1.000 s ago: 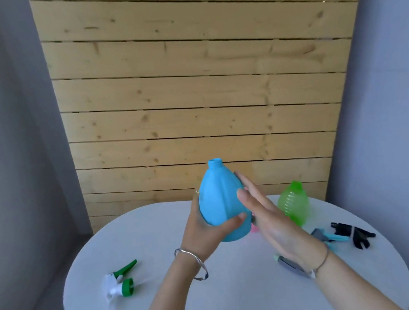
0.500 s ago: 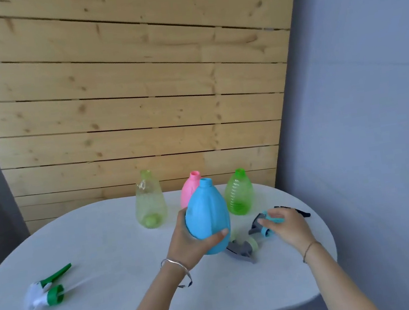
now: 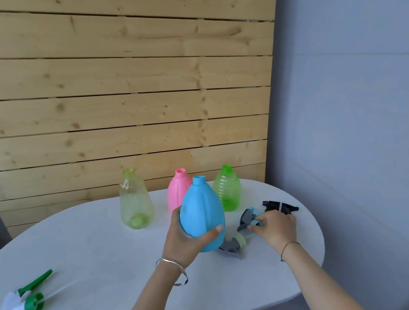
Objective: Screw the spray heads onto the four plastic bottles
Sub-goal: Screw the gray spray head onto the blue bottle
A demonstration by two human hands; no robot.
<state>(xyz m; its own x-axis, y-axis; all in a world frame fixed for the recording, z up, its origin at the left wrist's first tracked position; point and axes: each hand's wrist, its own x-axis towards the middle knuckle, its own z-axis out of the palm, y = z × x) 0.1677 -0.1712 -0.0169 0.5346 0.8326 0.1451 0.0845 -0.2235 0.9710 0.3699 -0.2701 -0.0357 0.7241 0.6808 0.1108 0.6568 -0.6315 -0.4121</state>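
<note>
The left grip (image 3: 183,238) is still clasping the blue bottle (image 3: 202,215) above the bench's (image 3: 93,247) right half while the right grip (image 3: 275,226), gone from the bottle's side, is pinching the blue spray head (image 3: 250,217) by the right edge, likely for fitting.

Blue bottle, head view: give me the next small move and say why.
Probably lift the blue spray head off the table and bring its collar over the neck of the blue bottle. The left hand grips that bottle upright with its neck bare, and the right hand pinches the head's collar where it lies on the table.
</note>
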